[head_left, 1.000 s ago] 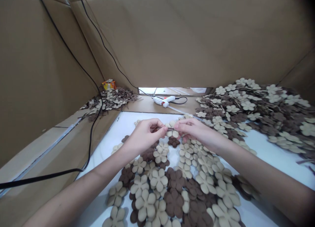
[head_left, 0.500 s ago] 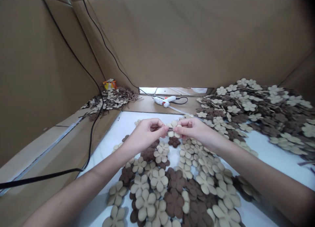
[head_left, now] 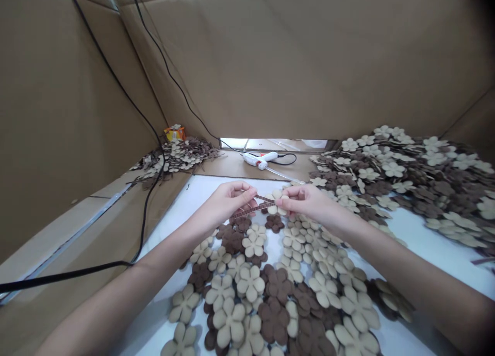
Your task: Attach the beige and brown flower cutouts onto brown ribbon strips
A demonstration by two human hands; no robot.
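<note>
Far to the left of the white glue gun (head_left: pixel 260 160), a black cable (head_left: pixel 145 212) is seen hanging in a long curve. Left of the glue gun, near the corner of the cardboard walls, a small pile (head_left: pixel 181 155) of flower cutouts and thin brown strips is topped at its back by an orange-and-yellow packet (head_left: pixel 175 133). Nearer than the glue gun and slightly left of it, the left hand (head_left: pixel 236 198) is nearly closed, and the upper run of a brown strip (head_left: pixel 253 210) is pinched between thumb and fingers. A lower run is passed below the thumb; whether it is gripped by the other fingers cannot be told. In front of the glue gun, a white board (head_left: pixel 185 206) is largely covered by loose flowers (head_left: pixel 250 283), cream and dark brown, many overlapping. Just right of and nearer than the glue gun, a cream flower (head_left: pixel 277 195) is held up, crossed by the strip, between the thumb and bent fingers of the right hand (head_left: pixel 305 201), which is drawn tightly together. Well to the right of the glue gun, a large heap (head_left: pixel 393 169) of cream and brown flowers is banked.
</note>
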